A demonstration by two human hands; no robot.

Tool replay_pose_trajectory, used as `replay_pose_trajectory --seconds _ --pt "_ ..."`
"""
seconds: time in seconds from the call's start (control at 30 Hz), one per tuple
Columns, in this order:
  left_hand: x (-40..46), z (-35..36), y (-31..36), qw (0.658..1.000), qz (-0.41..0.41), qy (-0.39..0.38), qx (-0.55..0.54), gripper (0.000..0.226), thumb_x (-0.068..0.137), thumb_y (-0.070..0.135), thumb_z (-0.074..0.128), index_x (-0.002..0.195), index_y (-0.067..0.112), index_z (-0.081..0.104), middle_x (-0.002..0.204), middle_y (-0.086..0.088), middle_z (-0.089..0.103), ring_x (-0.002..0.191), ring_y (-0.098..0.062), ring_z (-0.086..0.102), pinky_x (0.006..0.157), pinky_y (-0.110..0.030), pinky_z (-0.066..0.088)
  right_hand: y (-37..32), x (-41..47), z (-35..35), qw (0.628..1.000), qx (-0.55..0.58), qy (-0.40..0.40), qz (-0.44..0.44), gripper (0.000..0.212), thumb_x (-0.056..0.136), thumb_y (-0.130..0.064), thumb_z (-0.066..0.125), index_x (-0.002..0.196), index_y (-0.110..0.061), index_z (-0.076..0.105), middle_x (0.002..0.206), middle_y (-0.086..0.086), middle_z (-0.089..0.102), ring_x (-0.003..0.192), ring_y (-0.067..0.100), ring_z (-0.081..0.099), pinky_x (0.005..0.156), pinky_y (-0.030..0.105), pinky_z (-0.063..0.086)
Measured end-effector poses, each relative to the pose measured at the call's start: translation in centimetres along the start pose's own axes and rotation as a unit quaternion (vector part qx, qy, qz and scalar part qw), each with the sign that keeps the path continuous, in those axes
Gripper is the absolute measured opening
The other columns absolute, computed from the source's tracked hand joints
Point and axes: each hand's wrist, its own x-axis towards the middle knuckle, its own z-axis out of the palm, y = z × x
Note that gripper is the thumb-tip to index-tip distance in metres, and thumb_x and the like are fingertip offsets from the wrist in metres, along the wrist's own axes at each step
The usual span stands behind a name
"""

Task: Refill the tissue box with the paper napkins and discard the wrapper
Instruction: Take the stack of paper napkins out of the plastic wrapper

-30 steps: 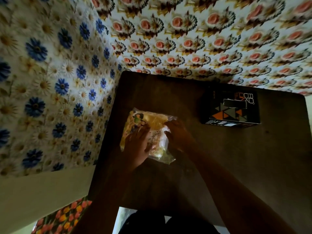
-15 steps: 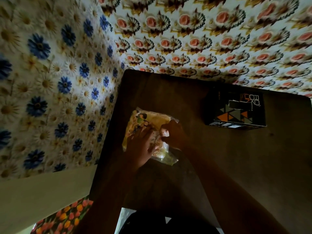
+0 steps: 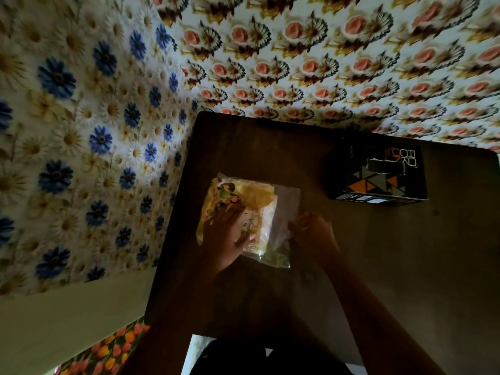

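A pack of paper napkins (image 3: 251,201) in a clear printed plastic wrapper (image 3: 284,212) lies on the dark wooden table (image 3: 405,253), left of centre. My left hand (image 3: 227,236) presses flat on the pack's near left part. My right hand (image 3: 311,231) pinches the wrapper's clear right edge, which is stretched out to the right of the napkins. The black tissue box (image 3: 378,174) with orange and grey triangles stands at the back right of the table, apart from both hands, its top slot showing no tissue.
The table sits in a corner between a wall with blue and cream flowers (image 3: 67,144) on the left and a wall with pink roses (image 3: 324,63) behind. A tulip-patterned surface (image 3: 108,355) shows below the table's left edge.
My right hand has moved right, pulling the wrapper's clear edge out away from the napkins. My left hand stays on the pack.
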Motion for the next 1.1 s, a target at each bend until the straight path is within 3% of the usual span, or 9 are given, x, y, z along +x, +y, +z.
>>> replay_pose_trajectory --seconds 0.1,0.23,0.37,0.5,0.63,0.8,0.97,1.03,1.1 --pt "0.4 -0.2 -0.4 0.987 0.034 0.143 -0.061 0.047 0.093 0.041 0.06 0.132 0.014 0.063 0.143 -0.005 0.06 0.132 -0.025 0.056 0.1 -0.052 0.051 0.5 -1.3 0.5 0.995 -0.087 0.04 0.01 0.012 0.09 -0.023 0.073 0.093 -0.014 0.065 0.124 0.013 0.057 0.12 0.031 0.05 0.109 0.055 0.041" --pt "1.1 -1.7 0.1 0.961 -0.124 0.238 -0.062 0.045 0.089 0.025 0.07 0.131 0.013 0.057 0.135 -0.008 0.058 0.122 -0.026 0.057 0.095 -0.047 0.055 -1.9 -1.5 1.8 0.977 -0.132 0.109 -0.126 0.03 0.081 0.007 0.071 0.109 -0.003 0.068 0.121 0.019 0.057 0.113 0.041 0.052 0.091 0.058 0.047" --pt "3.1 -2.5 -1.5 0.927 -0.322 0.108 -0.156 0.091 0.077 0.053 0.077 0.148 0.013 0.038 0.142 -0.013 0.053 0.128 -0.035 0.056 0.103 -0.053 0.05 -3.1 -0.1 3.8 0.994 -0.046 0.032 -0.096 0.023 0.094 -0.005 0.052 0.112 -0.016 0.06 0.123 0.017 0.055 0.113 0.039 0.055 0.092 0.055 0.055" --pt "4.2 -2.7 -2.6 0.923 -0.315 0.059 -0.214 0.067 0.076 0.041 0.084 0.127 0.007 0.059 0.116 -0.004 0.066 0.098 -0.022 0.067 0.072 -0.032 0.056 -1.3 0.9 4.6 0.992 -0.095 0.085 -0.017 0.026 0.092 -0.003 0.063 0.118 -0.004 0.063 0.127 0.018 0.055 0.121 0.036 0.049 0.102 0.044 0.049" --pt "4.6 -2.9 -2.6 0.929 -0.272 0.042 -0.249 0.037 0.074 0.024 0.087 0.104 0.009 0.073 0.096 -0.006 0.074 0.084 -0.022 0.072 0.069 -0.026 0.055 0.4 0.3 5.1 0.996 -0.027 0.072 0.033 0.04 0.09 -0.015 0.069 0.128 -0.01 0.056 0.132 0.013 0.055 0.12 0.023 0.049 0.097 0.036 0.05" --pt "4.4 -2.7 -3.2 0.907 -0.279 0.04 -0.313 0.08 0.052 0.054 0.088 0.116 0.013 0.063 0.108 -0.006 0.072 0.095 -0.025 0.074 0.079 -0.045 0.064 -0.2 0.2 4.2 0.987 0.099 0.095 0.086 0.032 0.091 0.001 0.06 0.122 -0.009 0.059 0.112 0.005 0.065 0.11 0.029 0.063 0.087 0.044 0.058" --pt "4.3 -3.1 -2.1 0.88 -0.282 0.037 -0.38 0.022 0.083 0.003 0.079 0.087 0.018 0.063 0.084 -0.002 0.067 0.057 0.0 0.07 0.052 -0.014 0.055 -0.5 0.1 2.9 0.914 0.369 0.073 0.153 0.033 0.083 0.01 0.069 0.112 -0.006 0.065 0.084 0.006 0.073 0.078 0.022 0.072 0.073 0.037 0.061" --pt "4.2 -3.1 -2.2 0.855 -0.306 0.037 -0.417 0.023 0.084 0.004 0.078 0.082 0.021 0.062 0.08 0.0 0.067 0.061 -0.006 0.069 0.057 -0.021 0.056 -0.6 -0.1 2.3 0.85 0.499 0.043 0.162 0.029 0.086 0.014 0.059 0.112 0.002 0.065 0.076 0.009 0.07 0.073 0.025 0.069 0.069 0.039 0.057" --pt "4.0 -3.2 -2.4 0.828 -0.325 0.038 -0.456 0.023 0.081 0.006 0.081 0.084 0.021 0.064 0.085 -0.003 0.07 0.073 -0.015 0.069 0.069 -0.031 0.058 -0.4 0.0 1.9 0.745 0.641 -0.01 0.183 0.027 0.085 0.011 0.051 0.11 0.008 0.063 0.077 0.017 0.065 0.074 0.029 0.067 0.07 0.04 0.061"
